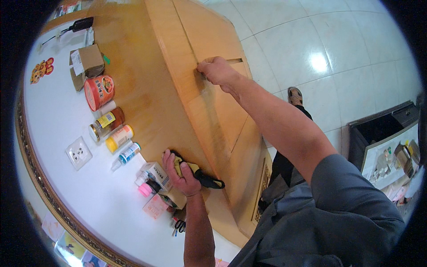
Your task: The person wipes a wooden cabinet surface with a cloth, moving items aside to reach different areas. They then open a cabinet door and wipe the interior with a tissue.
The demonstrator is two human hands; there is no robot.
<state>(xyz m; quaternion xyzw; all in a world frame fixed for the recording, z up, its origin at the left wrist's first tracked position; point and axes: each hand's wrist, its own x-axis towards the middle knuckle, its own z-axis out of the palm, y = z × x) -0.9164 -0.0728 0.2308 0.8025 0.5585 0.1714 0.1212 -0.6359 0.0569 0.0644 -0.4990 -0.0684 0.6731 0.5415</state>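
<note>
My left hand (pixel 181 173) lies over a bunched black-and-yellow cloth (pixel 195 171) on the wooden cabinet top (pixel 143 90), its fingers and thumb around it; a black end of the cloth sticks out toward the front edge. The fingers of my right hand (pixel 217 71) are curled at the seam along the cabinet's wooden front (pixel 217 116), near a slot-shaped recess (pixel 235 61). Whether they grip anything there is hidden. Beside my left hand stand a white box (pixel 158 175) and a pink-capped bottle (pixel 145 190).
Along the wall stand a cardboard box (pixel 90 60), a red instant-food tub (pixel 100 91), a glass jar (pixel 110 121), a yellow-capped bottle (pixel 120 137) and a blue-labelled bottle (pixel 129 152). Scissors (pixel 180 226) lie nearer me. A black cabinet (pixel 373 133) stands on the floor at right.
</note>
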